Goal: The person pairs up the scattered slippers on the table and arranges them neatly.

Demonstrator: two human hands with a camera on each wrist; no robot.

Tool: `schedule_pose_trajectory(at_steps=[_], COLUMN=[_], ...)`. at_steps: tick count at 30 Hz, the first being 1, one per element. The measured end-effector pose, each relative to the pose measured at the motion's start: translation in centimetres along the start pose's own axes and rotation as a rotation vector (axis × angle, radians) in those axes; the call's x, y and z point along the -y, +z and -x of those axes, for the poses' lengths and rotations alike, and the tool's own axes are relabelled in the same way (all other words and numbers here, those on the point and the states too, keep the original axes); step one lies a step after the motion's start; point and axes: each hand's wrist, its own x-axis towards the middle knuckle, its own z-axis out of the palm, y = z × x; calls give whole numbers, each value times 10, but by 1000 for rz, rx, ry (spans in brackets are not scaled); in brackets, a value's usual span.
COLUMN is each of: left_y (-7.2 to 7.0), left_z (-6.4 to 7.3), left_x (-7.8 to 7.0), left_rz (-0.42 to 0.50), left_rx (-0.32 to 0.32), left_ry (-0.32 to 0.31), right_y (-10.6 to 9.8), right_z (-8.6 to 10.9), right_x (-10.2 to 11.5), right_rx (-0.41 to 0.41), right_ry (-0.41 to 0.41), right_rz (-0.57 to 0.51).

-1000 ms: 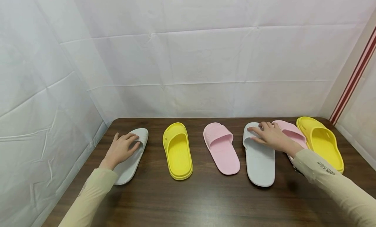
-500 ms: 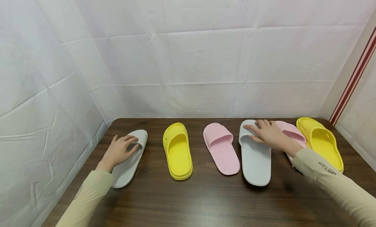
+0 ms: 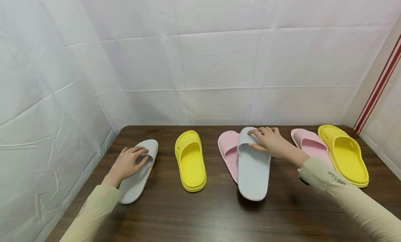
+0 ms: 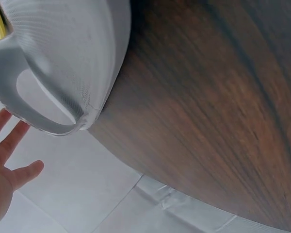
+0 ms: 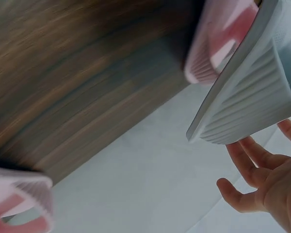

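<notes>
My left hand [image 3: 128, 163] pinches the strap of a light grey slipper [image 3: 134, 188] at the table's left, thumb by the strap's opening. In the left wrist view the grey strap [image 4: 63, 58] meets the fingertips. My right hand [image 3: 270, 141] grips the strap of the other light grey slipper [image 3: 254, 176], which hangs raised above the table, a shadow beneath it. This slipper partly hides a pink slipper [image 3: 227, 144]. The right wrist view shows its ribbed strap [image 5: 252, 107] against the fingers.
A yellow slipper [image 3: 191, 165] lies between the left grey slipper and the covered pink one. At right, another pink slipper [image 3: 310, 143] sits beside a second yellow slipper [image 3: 347, 158]. White cloth [image 3: 219, 61] rises behind the brown table [image 3: 200, 221].
My right hand has carried its grey slipper up and left, from beside the right pink slipper to over the middle pink one. The left grey slipper has shifted slightly toward me.
</notes>
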Motion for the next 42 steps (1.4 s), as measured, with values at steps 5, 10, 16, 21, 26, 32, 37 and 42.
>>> schedule_pose_trajectory(at_steps=[5,10,16,21,26,32,37,42], left_y=[0,-1,-3,-6,-9,-9,-10,-13], left_z=[5,10,11,8,8,9,9,9], left_x=[-3,-6,-7,-7,-5,3,11,19], left_rz=[11,2,-6,-28,-59,-58,-17,10], left_rx=[-5,-20,-25,7,43,66,87,111], left_ry=[-6,-3,-1,-22,-44,-64,-82,-96], right_y=[0,4,9,11,13,14,14,15], right_z=[-11,-20,-31,-41,-51,-63,-74,-84], right_x=[18,32,50,66,81,97,109,123], right_rx=[-1,-13,-11,15,29,45,48,43], right_ry=[-5,-10,19,59,83,83,80,85], right_rz=[-8,-37,-115,-180,-218,-220,-225,-237])
